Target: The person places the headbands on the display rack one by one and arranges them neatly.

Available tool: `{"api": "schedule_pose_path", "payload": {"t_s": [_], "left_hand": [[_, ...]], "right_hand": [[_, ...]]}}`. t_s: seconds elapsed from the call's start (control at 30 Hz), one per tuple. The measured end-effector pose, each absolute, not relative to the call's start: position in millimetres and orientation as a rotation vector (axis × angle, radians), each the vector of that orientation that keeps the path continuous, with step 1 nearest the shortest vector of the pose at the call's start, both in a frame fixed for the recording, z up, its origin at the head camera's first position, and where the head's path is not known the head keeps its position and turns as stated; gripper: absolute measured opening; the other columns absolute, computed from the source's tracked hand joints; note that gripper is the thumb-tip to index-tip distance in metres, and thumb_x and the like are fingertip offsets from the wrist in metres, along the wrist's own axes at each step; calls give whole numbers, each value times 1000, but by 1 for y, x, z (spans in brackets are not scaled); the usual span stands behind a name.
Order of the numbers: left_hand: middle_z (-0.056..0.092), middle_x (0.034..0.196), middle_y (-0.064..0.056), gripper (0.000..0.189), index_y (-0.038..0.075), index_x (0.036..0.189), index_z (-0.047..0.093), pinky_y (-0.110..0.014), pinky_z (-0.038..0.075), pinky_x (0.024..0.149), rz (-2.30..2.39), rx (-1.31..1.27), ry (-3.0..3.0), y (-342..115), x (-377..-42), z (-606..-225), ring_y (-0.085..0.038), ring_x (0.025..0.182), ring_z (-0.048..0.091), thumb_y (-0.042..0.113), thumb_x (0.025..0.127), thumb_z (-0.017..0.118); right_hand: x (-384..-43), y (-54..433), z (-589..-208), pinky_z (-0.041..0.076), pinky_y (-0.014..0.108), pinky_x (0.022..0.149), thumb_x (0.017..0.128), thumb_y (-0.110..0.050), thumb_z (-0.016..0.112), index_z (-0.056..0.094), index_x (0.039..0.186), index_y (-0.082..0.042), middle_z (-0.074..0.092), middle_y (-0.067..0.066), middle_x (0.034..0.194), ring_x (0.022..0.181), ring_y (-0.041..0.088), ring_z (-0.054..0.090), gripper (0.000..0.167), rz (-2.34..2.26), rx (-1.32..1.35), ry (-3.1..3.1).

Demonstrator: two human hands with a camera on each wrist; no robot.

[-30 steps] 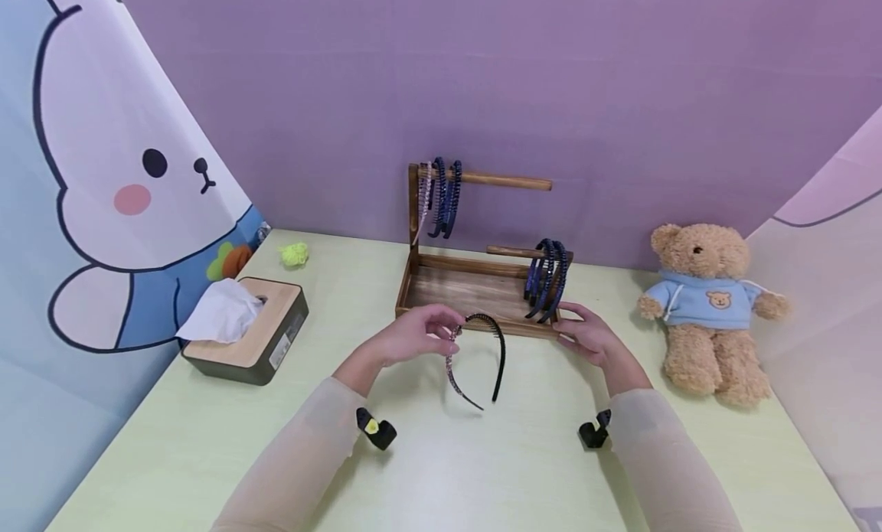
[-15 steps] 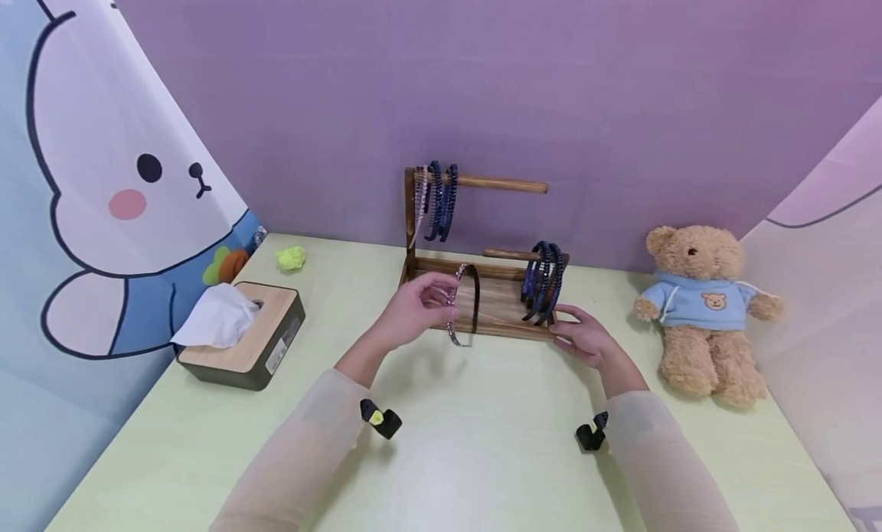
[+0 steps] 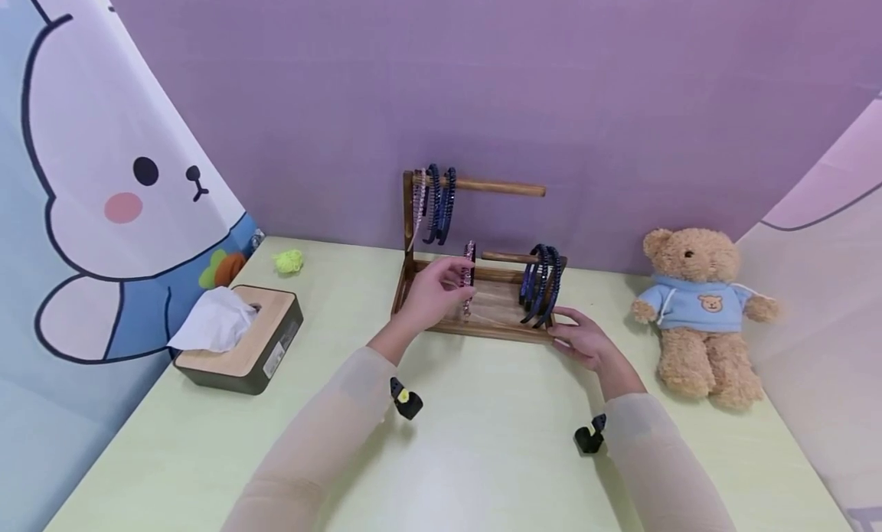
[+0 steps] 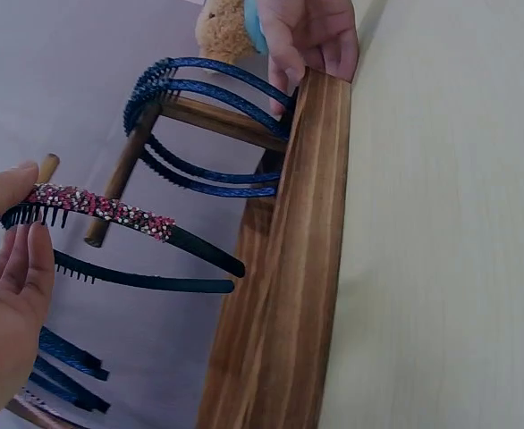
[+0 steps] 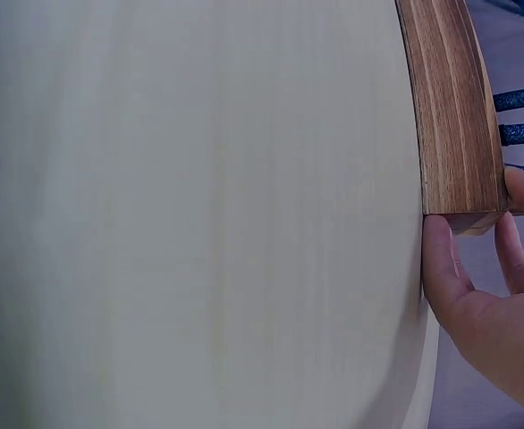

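In my left hand (image 3: 432,295) I pinch a headband (image 4: 110,207) near its top, between thumb and fingers. Pink, red and white stones cover its outside, and small black teeth line the inside. It stands over the tray of a wooden headband rack (image 3: 475,331), just left of the lower peg's (image 3: 501,256) free end. Several dark blue headbands (image 3: 544,287) hang at that peg's right end. My right hand (image 3: 582,338) grips the rack's front right corner, its thumb on the inner side and fingers at the end face (image 5: 463,198).
The upper peg (image 3: 503,187) carries dark blue headbands (image 3: 448,207) and a pale pink one (image 3: 419,203) by its post. A tissue box (image 3: 251,333) and a yellow-green crumpled ball (image 3: 288,261) are at the left. A teddy bear (image 3: 703,318) sits at the right.
My left hand has carried the stone-covered headband forward, up and turned it nearly edge-on, from before the rack to the lower peg's free end. My right hand stays at the corner.
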State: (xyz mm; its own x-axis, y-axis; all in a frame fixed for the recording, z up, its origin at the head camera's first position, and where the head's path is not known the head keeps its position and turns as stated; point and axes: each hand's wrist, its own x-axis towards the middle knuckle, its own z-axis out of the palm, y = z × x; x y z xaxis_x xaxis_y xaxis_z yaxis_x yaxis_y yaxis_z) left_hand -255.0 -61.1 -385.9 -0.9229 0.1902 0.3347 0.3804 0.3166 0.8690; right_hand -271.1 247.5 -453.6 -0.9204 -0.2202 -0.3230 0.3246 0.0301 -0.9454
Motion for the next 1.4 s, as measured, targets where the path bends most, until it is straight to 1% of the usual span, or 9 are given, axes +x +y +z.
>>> {"api": "schedule_pose_path", "payload": {"t_s": [0.13,0.33,0.53,0.73,0.83,0.97,1.13,1.3,1.4], "left_hand": [[58,108,-4,38,11,124,63,-30,52,83,-1701,-514,-2380,-51,-266,-392,-17,93,58,7,88,73],[57,110,-5,38,8,125,63,-27,52,80,-1747,-507,-2379,-31,-281,-401,-17,93,58,6,88,73],[57,109,-6,37,8,124,63,-27,52,78,-1807,-526,-2361,-12,-291,-410,-17,91,58,5,89,72],[56,107,-2,37,8,126,63,-26,52,76,-1828,-548,-2336,5,-296,-415,-15,89,57,7,89,71],[56,108,0,38,10,127,63,-25,52,74,-1835,-562,-2333,12,-299,-417,-13,88,57,10,90,72],[59,110,0,38,13,126,64,-25,52,72,-1840,-569,-2314,21,-302,-418,-13,87,57,11,89,72],[63,109,-2,37,16,126,64,-25,53,70,-1869,-554,-2327,29,-303,-418,-11,89,59,13,90,72],[62,104,1,37,13,126,63,-26,54,68,-1883,-569,-2321,34,-303,-419,-12,89,59,10,90,71],[62,104,1,36,12,126,63,-25,54,70,-1883,-587,-2312,36,-303,-419,-12,90,59,9,91,70]], "right_hand": [[-272,248,-453,50,25,87,96,4,53,27,148,-1,56,8,115,95,10,59,58,-1948,111,1946],[-271,247,-452,49,27,88,96,4,54,26,148,-1,56,9,116,95,11,58,60,-1940,116,1939],[-270,246,-452,50,27,88,96,3,54,26,149,-2,55,11,119,95,10,59,61,-1942,124,1938],[-270,245,-452,48,29,90,96,3,55,29,147,-2,57,8,115,95,11,59,58,-1958,124,1928],[-270,245,-453,48,29,91,96,3,56,29,147,-2,57,7,115,95,11,59,58,-1956,133,1933],[-270,244,-453,49,28,88,95,3,56,29,147,-1,57,9,116,94,11,60,59,-1951,132,1937],[-270,244,-453,51,25,84,95,5,54,30,146,-1,56,11,117,93,11,60,57,-1954,140,1937],[-270,244,-453,50,26,86,95,4,54,30,147,-1,56,8,115,95,12,59,57,-1947,135,1941],[-270,245,-453,50,26,87,95,4,55,31,147,-1,57,8,114,95,11,59,57,-1945,138,1948]]}}
